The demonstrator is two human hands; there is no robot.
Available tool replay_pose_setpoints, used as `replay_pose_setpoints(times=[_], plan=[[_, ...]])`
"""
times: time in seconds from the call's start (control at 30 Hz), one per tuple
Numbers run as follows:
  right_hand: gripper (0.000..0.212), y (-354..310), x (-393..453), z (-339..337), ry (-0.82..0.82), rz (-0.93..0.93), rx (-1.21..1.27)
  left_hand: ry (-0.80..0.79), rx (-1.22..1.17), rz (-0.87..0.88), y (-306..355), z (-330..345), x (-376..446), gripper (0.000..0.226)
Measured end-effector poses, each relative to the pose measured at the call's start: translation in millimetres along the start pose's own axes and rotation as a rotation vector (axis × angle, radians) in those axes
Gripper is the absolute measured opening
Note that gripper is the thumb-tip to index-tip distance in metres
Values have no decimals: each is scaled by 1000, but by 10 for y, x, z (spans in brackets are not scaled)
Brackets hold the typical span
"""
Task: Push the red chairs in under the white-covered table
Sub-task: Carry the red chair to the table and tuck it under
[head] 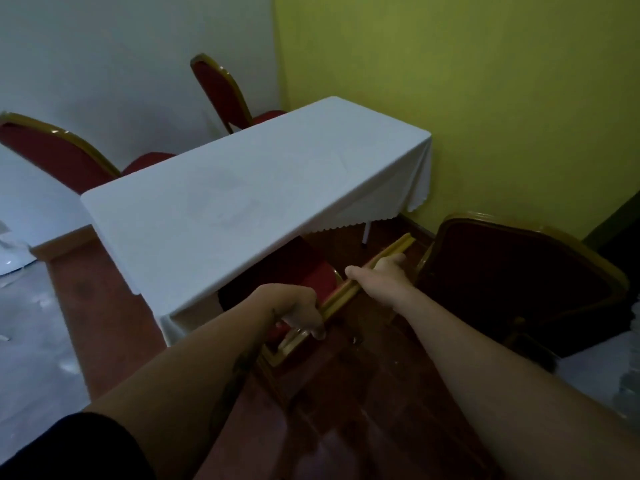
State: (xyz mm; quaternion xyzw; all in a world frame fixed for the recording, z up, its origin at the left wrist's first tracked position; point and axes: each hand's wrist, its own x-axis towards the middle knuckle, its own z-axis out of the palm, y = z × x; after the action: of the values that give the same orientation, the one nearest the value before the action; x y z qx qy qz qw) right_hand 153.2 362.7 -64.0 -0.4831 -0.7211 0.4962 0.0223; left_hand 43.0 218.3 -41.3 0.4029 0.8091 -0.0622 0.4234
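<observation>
I see the table (242, 188) under its white cloth filling the middle of the room, one short end near the green wall (485, 98). Two red chairs sit on its far side: one at the far left (59, 154) and one further back (221, 91), both with their seats only partly under the top. A third, darker chair (526, 285) stands to the right, well clear of the table and turned away. The chair I am working on (298, 268) is right in front of me, its seat already part-way under the cloth edge. My left hand (294, 310) is curled closed over the gold top rail (363, 282) of its back; my right hand (381, 275) rests on the same rail further along, thumb out, fingers wrapped over the far side. My worry is the hanging cloth: the seat could catch it and drag it. Uneven pressure from my hands could also skew the chair into a table leg.
</observation>
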Motion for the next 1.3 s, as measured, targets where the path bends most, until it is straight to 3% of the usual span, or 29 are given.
replay_pose_setpoints(times=[0.1, 0.23, 0.4, 0.6, 0.8, 0.9, 0.97, 1.13, 1.3], plan=[[105, 9, -43, -271, -10, 13, -66, 51, -97, 166, 162, -305, 58, 40], [91, 42, -108, -915, 195, 19, -182, 246, 30, 386, 579, -701, 111, 39], [85, 224, -34, -1881, 363, 76, -333, 349, 126, 531, 1238, -997, 306, 48], [84, 728, 332, -2819, 324, 196, -567, 461, 160, 662, 2222, -1144, 749, 44], [69, 1134, 843, -3325, 172, 115, -549, 537, 204, 659, 3206, -1219, 1454, 58], [47, 1295, 1061, -3420, 122, 25, -505, 408, 288, 527, 3531, -1150, 1825, 61], [38, 1355, 1209, -3454, 133, -11, -474, 357, 310, 439, 3648, -1097, 2063, 52], [59, 1424, 1463, -3521, 64, -66, -481, 365, 469, 305, 3881, -1078, 2415, 12], [61, 1473, 1562, -3526, 118, -134, -482, 286, 482, 228, 3946, -1165, 2578, 17]])
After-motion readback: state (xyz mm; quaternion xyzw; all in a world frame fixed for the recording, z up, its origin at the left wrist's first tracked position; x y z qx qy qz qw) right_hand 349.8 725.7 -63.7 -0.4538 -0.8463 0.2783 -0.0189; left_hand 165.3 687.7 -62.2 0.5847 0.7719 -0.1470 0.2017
